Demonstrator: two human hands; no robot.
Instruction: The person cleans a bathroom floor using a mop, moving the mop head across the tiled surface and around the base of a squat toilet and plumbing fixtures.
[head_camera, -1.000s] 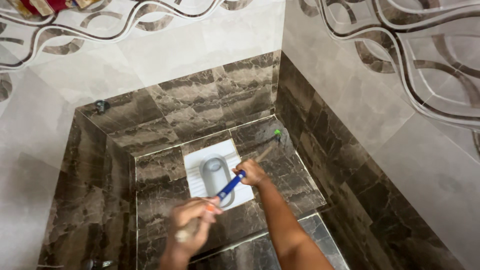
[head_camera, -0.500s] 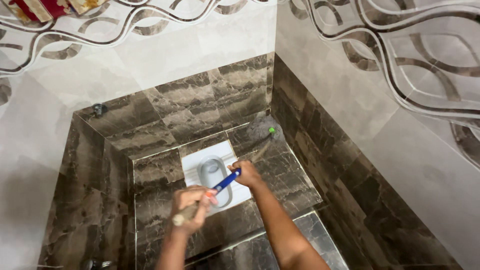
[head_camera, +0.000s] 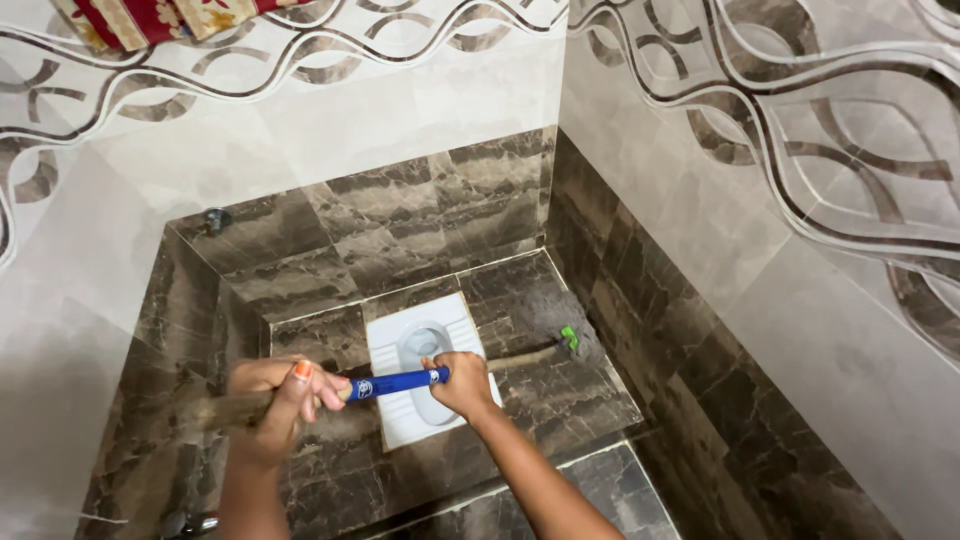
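Note:
Both my hands grip a long broom whose handle has a blue sleeve (head_camera: 398, 383) between them. My left hand (head_camera: 275, 395) holds the wooden upper end at the lower left. My right hand (head_camera: 462, 382) holds the stick further down, over the white squat toilet pan (head_camera: 390, 345). The grey bristle head with a green band (head_camera: 566, 337) rests on the brown marble floor (head_camera: 560, 395) to the right of the pan, close to the right wall.
Brown marble tiles line the lower walls, pale patterned tiles above. A small tap (head_camera: 212, 219) sits on the back wall at the left, another metal fitting (head_camera: 195, 522) at the bottom left. A red patterned cloth (head_camera: 150, 17) hangs at the top left.
The broom has swung from a steep diagonal to nearly level. Its head slid from the far corner toward me along the right wall. My left hand moved left and up.

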